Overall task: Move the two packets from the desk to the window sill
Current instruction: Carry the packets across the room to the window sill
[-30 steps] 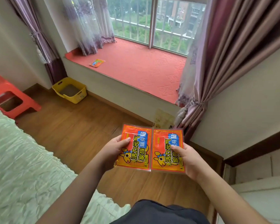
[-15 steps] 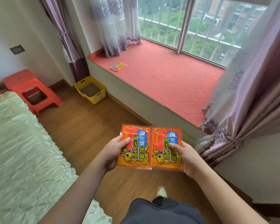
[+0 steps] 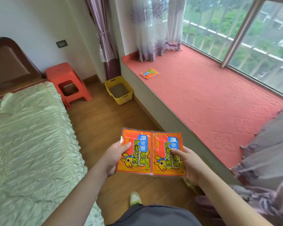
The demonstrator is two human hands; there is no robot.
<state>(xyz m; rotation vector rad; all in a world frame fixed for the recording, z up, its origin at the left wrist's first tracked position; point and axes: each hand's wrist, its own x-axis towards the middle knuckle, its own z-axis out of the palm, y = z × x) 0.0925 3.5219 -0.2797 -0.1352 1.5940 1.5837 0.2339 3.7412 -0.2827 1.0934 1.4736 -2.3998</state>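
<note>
Both packets are in the air, held flat and face-up over the wood floor [image 3: 108, 121], side by side with inner edges touching or slightly overlapping. The left hand [image 3: 112, 158] grips the left packet [image 3: 135, 151] at its left edge, thumb on top and fingers underneath. The right hand [image 3: 189, 163] grips the right packet [image 3: 167, 154] at its right edge the same way, thumb across the printed face.

Packets are orange-red with yellow borders, a blue patch near the top, a cartoon animal at the lower left and printed characters down the middle. They sit just short of the window sill [image 3: 211, 98] — its front edge is to the right of and beyond them, no contact.

The sill is a wide ledge covered in a red embossed mat. A third, smaller orange packet [image 3: 149, 73] already lies on it, near the far left end and well apart from the two in hand. A sheer curtain [image 3: 155, 28] rests on the far corner of the sill; another curtain [image 3: 268, 154] drapes over the near right end.

Elsewhere — a yellow bin [image 3: 119, 90] stands on the floor against the sill base, an orange stool [image 3: 69, 82] to its left, and a bed [image 3: 28, 137] with a pale green cover along the left. One shoe toe [image 3: 135, 198] shows on the floor below the packets.
</note>
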